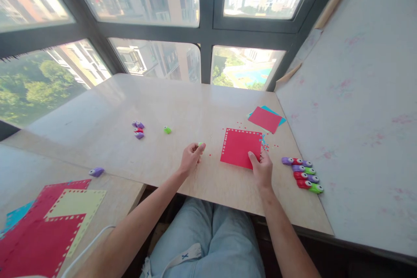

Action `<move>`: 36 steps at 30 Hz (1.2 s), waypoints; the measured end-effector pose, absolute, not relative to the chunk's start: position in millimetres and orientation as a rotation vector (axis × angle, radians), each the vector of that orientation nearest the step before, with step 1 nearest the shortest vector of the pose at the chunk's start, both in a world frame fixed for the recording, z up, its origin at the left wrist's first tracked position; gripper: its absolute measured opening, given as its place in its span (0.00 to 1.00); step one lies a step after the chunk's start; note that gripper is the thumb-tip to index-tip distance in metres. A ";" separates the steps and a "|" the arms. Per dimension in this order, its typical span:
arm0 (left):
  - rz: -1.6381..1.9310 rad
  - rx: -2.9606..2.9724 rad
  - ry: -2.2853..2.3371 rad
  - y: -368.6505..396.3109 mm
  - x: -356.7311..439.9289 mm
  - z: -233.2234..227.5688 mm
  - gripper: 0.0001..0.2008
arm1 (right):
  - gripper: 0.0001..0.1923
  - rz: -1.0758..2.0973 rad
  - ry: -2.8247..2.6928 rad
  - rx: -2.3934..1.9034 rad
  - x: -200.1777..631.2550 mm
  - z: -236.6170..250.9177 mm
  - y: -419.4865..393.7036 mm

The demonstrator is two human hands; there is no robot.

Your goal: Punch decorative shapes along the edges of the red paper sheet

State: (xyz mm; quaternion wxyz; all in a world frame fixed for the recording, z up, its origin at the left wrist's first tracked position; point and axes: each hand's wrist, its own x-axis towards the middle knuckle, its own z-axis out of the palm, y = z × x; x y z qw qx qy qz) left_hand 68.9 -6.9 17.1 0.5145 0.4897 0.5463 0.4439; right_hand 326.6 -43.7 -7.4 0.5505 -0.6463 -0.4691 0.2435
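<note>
The person's right hand [262, 168] pinches the red sheet [239, 147] at its lower right corner, thumb on the upper face, over the pale table [182, 108]. Small punched holes run along the top and left edges of the red sheet. The left hand [191, 157] is to the left of the red sheet and apart from it, its fingers closed on a small green item [200, 143], so much covered that its full form cannot be told. Tiny blue and red paper bits [265, 144] lie just beside the red sheet's right edge, and a few more red ones lie past its top edge. Behind the red sheet and a little to its right is a pile of paper [265, 120], red on top of blue. To the right of the red sheet, near the wall [358, 117], purple, red and green craft punches [302, 176] stand in rows. Left of the red sheet, beyond the left hand, are a green punch [167, 130] and a cluster of purple and red punches [138, 130]. Farthest left of the red sheet, a lone purple punch [97, 172] sits near overlapping hole-edged sheets [48, 243]
</note>
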 end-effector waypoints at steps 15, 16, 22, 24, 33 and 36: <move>1.274 0.944 1.172 -6.0 63.1 6.9 0.24 | 0.27 0.824 -1.321 -1.578 270.0 -3.5 -61.6; 1.276 0.932 1.155 -5.5 62.1 6.2 0.24 | 0.27 0.776 -1.357 -1.607 271.4 -3.3 -60.3; 1.299 0.903 1.076 -6.6 60.6 5.1 0.23 | 0.31 0.335 -1.352 -1.834 325.5 11.8 -61.0; 1.295 0.930 1.099 -7.3 61.9 5.4 0.22 | 0.32 0.256 -1.254 -1.885 346.3 18.7 -68.4; 1.321 0.998 1.134 -19.0 60.9 5.4 0.21 | 0.26 0.736 -0.863 -1.653 348.2 3.2 -127.0; 1.280 1.054 1.150 -23.9 61.0 6.4 0.20 | 0.25 0.788 -0.917 -1.672 336.0 -8.2 -142.7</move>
